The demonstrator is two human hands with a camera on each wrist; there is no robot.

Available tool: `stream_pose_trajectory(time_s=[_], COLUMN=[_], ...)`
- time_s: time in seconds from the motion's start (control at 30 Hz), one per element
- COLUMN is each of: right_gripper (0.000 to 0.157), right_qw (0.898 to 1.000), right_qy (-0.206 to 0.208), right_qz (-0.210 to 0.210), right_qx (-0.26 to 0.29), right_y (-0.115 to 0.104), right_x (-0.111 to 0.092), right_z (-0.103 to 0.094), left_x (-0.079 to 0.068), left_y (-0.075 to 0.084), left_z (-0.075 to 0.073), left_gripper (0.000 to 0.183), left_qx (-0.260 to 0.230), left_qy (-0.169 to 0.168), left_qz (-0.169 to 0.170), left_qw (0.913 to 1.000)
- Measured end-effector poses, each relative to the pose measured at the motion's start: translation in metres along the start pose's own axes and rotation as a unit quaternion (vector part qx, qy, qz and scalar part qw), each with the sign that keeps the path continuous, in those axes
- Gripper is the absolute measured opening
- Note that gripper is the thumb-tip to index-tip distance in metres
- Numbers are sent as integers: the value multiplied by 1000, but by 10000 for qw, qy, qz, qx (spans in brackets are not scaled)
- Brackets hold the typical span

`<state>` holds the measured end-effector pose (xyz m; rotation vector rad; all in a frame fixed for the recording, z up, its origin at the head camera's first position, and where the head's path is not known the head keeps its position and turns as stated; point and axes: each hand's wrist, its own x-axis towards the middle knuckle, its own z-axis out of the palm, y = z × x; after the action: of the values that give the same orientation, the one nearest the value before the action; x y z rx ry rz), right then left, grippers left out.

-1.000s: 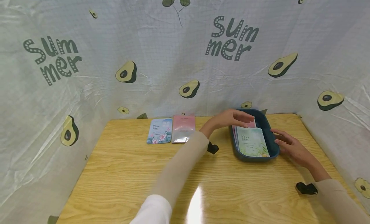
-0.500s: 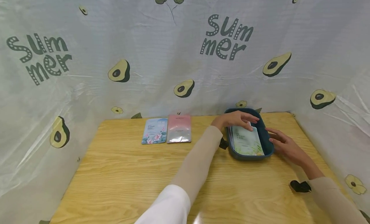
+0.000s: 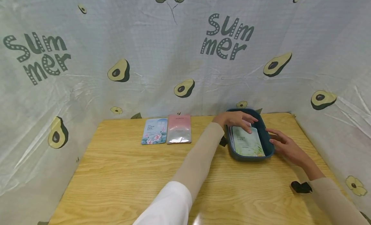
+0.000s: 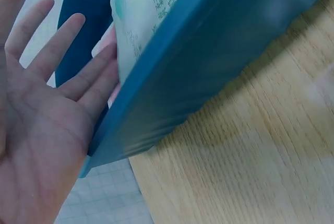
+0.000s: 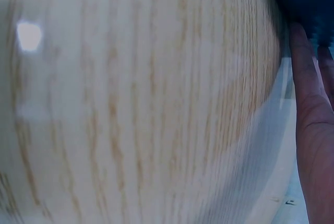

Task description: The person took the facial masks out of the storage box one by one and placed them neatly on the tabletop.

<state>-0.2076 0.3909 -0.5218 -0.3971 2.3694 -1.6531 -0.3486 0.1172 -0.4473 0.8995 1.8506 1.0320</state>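
A dark blue basket (image 3: 264,138) stands at the back right of the wooden table. Flat face-mask-like packets lie in it, a pale green packet (image 3: 248,144) on top and a pink one (image 3: 246,123) partly showing behind. My left hand (image 3: 236,118) hovers over the basket's left rim with fingers extended. In the left wrist view, two fingers of the left hand (image 4: 49,125) reach inside behind the green packet (image 4: 143,12), and nothing is gripped. My right hand (image 3: 290,151) touches the basket's right outer side with its fingertips, relaxed.
A blue floral packet (image 3: 155,131) and a pink-silver packet (image 3: 179,129) lie side by side at the table's back. An avocado-print sheet (image 3: 150,73) hangs behind and along both sides. The wooden tabletop (image 3: 130,176) extends in front.
My left hand has moved rightward, farther over the basket and the packets, then shifted only slightly. The right hand stays at the basket's side. The head view has turned slightly right.
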Motion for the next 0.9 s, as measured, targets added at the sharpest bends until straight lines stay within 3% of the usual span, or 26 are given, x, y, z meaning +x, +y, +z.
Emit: stream_pose_trajectory(time_s=[0.13, 0.3, 0.53, 0.6, 0.73, 0.9], right_gripper=[55, 55, 55, 54, 54, 55], right_qw=[10000, 10000, 9999, 9999, 9999, 9999], right_qy=[-2, 29, -52, -71, -84, -83], right_qz=[45, 71, -40, -65, -114, -52], right_qx=[1, 38, 79, 41, 16, 86], right_y=[-2, -3, 0, 1, 1, 0], right_x=[1, 2, 3, 3, 2, 0], right_z=[1, 2, 1, 0, -2, -3], left_x=[-2, -4, -3, -3, -2, -3], left_y=[-2, -6, -12, -12, -11, -7], left_z=[-2, -1, -3, -4, -7, -7], left_gripper=[74, 58, 37, 36, 41, 59], left_qx=[15, 163, 1158, 1213, 1074, 359], left_qy=[67, 385, 924, 979, 864, 388], left_qz=[-20, 132, 310, 362, 467, 608], left_qw=[10000, 9990, 9885, 9871, 9894, 9967])
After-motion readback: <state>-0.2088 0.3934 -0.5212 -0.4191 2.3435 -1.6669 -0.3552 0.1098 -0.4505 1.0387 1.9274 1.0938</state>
